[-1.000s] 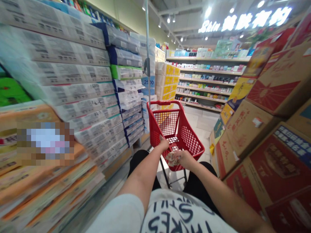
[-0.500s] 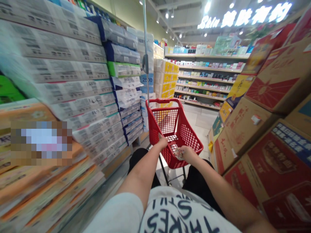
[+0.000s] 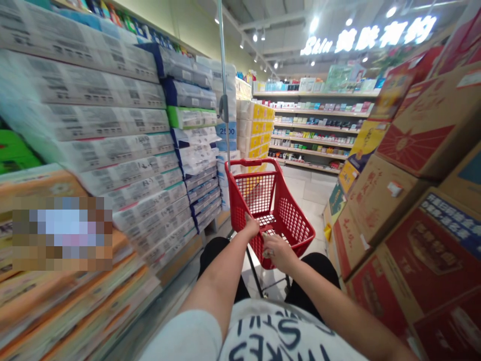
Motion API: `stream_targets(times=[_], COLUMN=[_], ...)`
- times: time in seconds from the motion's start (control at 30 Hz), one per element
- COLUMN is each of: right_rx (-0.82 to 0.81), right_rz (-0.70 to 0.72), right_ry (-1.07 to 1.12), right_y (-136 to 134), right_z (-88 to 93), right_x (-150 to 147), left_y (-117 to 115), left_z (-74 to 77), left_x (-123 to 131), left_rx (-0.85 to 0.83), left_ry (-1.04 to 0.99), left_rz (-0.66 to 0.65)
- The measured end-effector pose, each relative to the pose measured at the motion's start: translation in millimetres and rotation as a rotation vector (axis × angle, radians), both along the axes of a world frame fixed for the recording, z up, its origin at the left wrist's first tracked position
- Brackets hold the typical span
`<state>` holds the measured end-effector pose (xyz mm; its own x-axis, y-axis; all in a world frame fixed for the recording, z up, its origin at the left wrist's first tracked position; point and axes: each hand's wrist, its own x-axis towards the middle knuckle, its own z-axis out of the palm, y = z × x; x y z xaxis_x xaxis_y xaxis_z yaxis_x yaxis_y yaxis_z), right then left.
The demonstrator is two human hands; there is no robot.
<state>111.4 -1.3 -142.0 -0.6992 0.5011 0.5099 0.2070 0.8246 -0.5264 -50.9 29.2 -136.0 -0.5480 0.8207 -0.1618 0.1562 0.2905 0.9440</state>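
Room: a supermarket aisle, with plastic-wrapped tissue packs (image 3: 112, 120) stacked on one side and cardboard cartons (image 3: 379, 200) on the other.
Left hand (image 3: 252, 226): fingers curled closed over the near rim of the red shopping basket (image 3: 295, 220).
Right hand (image 3: 276, 252): fingers closed around a crumpled wad (image 3: 265, 249), mostly hidden.
Wad: inside those fingers, over the basket.
Risk: a loosened grip could drop it into the basket.

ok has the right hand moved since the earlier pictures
yes, compared with the red shopping basket, the right hand has shifted left and lower, toward the basket's near corner
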Motion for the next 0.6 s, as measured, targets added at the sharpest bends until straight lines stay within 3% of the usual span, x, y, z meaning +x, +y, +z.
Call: stream_targets(times=[0.07, 0.17, 0.33, 0.47, 0.53, 0.6], right_rx=[-0.036, -0.123, -0.006, -0.017, 0.090, 0.273], right_rz=[-0.053, -0.248, -0.199, -0.315, -0.267, -0.110], right_ry=[-0.006, -0.133, -0.192, -0.105, -0.033, -0.029], right_y=[2.0, 6.8, 1.8, -4.9, -8.3, -11.8], right_z=[-1.9, -1.8, -3.1, -9.1, -12.8, -19.9], right_x=[2.5, 8.2, 9.7, 8.6, 8.7, 8.5], left_y=[-0.3, -0.4, -0.1, -1.3, -1.2, -0.4], left_z=[1.1, 4.0, 8.6, 8.5, 8.6, 9.5], left_x=[-0.2, 1.3, 6.6, 6.8, 5.6, 4.9], left_rx=[-0.017, -0.029, -0.020, -0.002, -0.007, -0.012], left_ry=[-0.006, -0.015, -0.032, -0.032, -0.033, -0.038], left_rz=[0.024, 0.053, 0.071, 0.064, 0.060, 0.052])
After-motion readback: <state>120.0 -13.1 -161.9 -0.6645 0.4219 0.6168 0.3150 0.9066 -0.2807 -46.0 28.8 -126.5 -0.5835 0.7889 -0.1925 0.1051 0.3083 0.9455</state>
